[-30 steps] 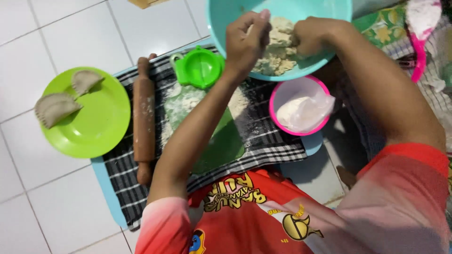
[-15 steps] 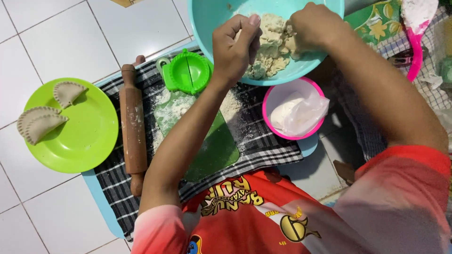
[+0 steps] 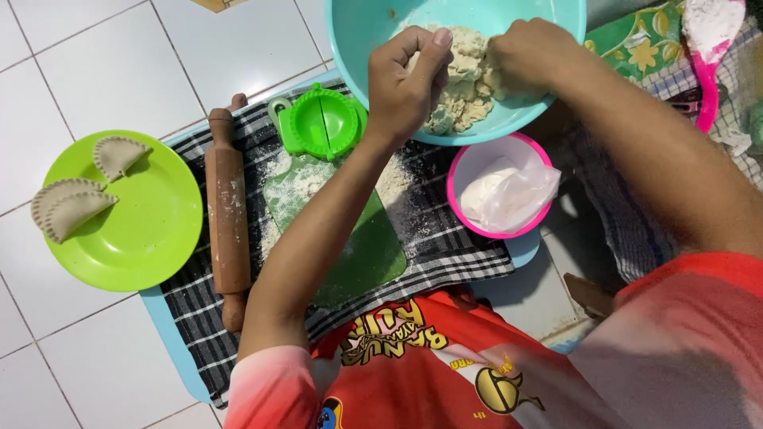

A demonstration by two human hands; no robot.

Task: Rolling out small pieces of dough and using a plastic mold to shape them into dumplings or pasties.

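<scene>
Left hand (image 3: 405, 83) has closed onto the dough (image 3: 465, 87).

Both my arms reach forward, bare from the short red sleeves down. My left forearm runs straight up the middle, elbow low, wrist slightly bent. My left hand (image 3: 405, 79) is loosely curled, back facing up, thumb tip pressed to the fingertips in a pinch. My right arm comes in from the right at a slant. My right hand (image 3: 528, 56) is knuckles up, fingers curled downward and hidden. The hands are near each other, not touching.
</scene>
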